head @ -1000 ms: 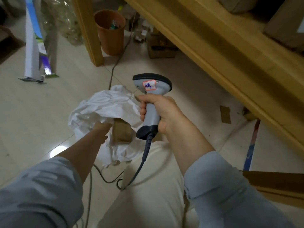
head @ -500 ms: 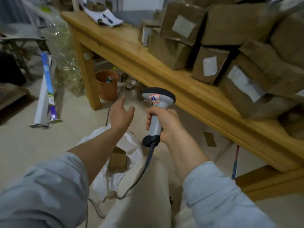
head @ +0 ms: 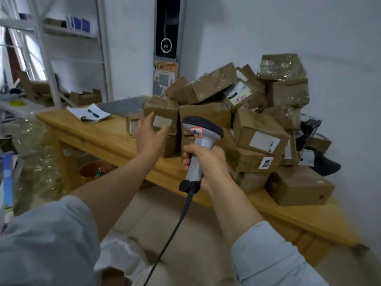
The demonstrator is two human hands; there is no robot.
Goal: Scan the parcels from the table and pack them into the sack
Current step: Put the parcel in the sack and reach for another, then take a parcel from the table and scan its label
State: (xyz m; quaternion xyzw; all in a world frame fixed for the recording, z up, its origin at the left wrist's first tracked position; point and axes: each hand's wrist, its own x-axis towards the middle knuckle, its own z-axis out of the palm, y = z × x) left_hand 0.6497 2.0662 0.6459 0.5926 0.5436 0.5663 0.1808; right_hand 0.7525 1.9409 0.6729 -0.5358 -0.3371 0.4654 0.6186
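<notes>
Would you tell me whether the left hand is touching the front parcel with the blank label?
Cannot tell. In the head view the open left hand overlaps the parcel, but no contact or gap shows plainly.
</notes>
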